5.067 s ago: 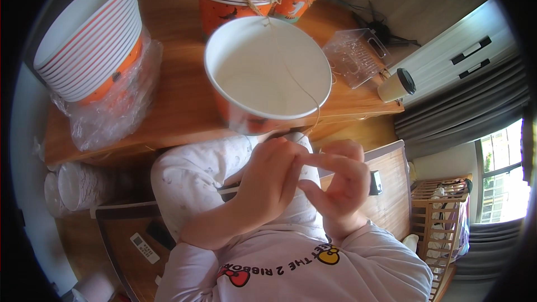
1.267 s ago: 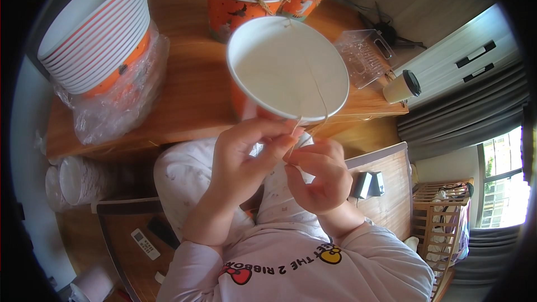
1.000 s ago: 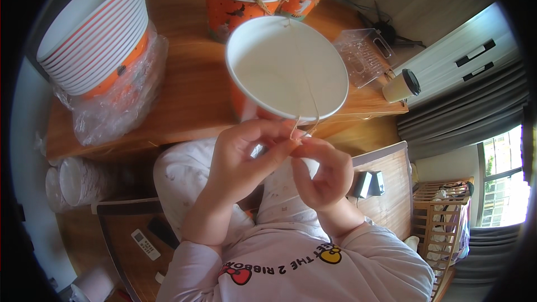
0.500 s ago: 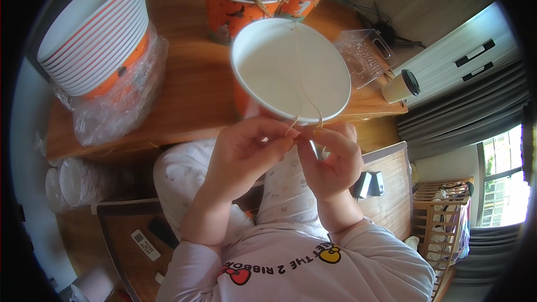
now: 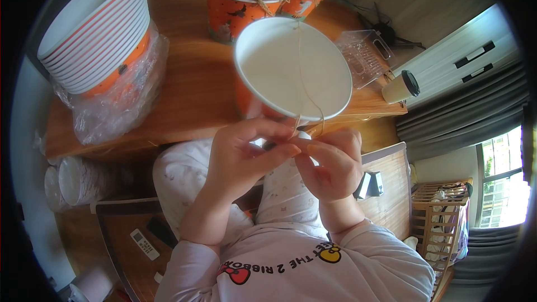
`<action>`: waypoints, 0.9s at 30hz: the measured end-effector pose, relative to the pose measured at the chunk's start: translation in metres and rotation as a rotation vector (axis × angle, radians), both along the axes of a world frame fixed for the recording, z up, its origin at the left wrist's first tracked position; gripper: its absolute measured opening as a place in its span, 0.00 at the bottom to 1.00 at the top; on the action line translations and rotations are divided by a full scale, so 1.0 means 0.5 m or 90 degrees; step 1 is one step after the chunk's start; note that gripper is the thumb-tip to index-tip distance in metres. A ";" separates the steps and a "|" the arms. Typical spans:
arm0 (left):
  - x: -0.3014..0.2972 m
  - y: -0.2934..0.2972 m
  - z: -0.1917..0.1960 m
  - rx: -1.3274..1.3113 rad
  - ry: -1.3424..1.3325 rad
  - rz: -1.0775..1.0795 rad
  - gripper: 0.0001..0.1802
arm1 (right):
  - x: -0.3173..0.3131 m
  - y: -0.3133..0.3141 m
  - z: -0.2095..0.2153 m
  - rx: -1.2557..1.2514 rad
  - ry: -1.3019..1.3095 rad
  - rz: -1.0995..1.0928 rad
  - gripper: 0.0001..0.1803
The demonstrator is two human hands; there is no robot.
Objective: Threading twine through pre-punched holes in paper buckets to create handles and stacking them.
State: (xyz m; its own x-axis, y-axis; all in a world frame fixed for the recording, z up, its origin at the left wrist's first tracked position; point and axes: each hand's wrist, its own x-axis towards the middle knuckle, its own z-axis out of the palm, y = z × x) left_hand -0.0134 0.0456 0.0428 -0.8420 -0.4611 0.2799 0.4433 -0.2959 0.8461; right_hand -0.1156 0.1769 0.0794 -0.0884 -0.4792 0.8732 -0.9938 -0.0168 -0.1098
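A paper bucket [image 5: 279,75], white inside and orange outside, leans on the table's near edge with its mouth tilted toward me. A thin tan string [image 5: 300,61] runs from its far rim across the opening to the near rim. There my left hand [image 5: 238,156] pinches the string's end between thumb and forefinger. Right beside it, my right hand [image 5: 334,162] is closed on the same string, and the fingertips of both hands meet just below the rim. The fingers hide whether the string forms a knot there.
Stacked buckets in a plastic bag [image 5: 120,106] stand at the left of the wooden table [image 5: 193,78]. More stacked orange buckets [image 5: 235,14] with string loops stand behind. At the right are a clear plastic tray [image 5: 363,59] and a lidded cup [image 5: 400,88]. A remote control [image 5: 144,244] lies lower left.
My fingertips have shifted slightly at the near rim, with my right thumb now pressed against the left fingertips. The bucket has tilted a touch to the right.
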 end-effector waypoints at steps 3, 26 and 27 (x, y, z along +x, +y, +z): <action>0.002 -0.005 -0.007 0.016 -0.016 -0.004 0.14 | -0.002 -0.003 -0.011 -0.008 -0.041 0.012 0.21; -0.012 -0.004 0.008 -0.483 0.105 0.545 0.14 | -0.015 -0.044 0.018 -0.002 0.039 0.021 0.19; -0.012 -0.005 0.008 -0.488 0.115 0.550 0.14 | -0.014 -0.046 0.020 0.004 0.049 0.021 0.18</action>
State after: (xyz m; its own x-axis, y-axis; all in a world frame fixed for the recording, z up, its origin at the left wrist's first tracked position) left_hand -0.0195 0.0432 0.0469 -0.2500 -0.5194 0.8171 0.3797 0.7237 0.5762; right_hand -0.1227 0.1541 0.0896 -0.0054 -0.4864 0.8737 -0.9982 -0.0495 -0.0338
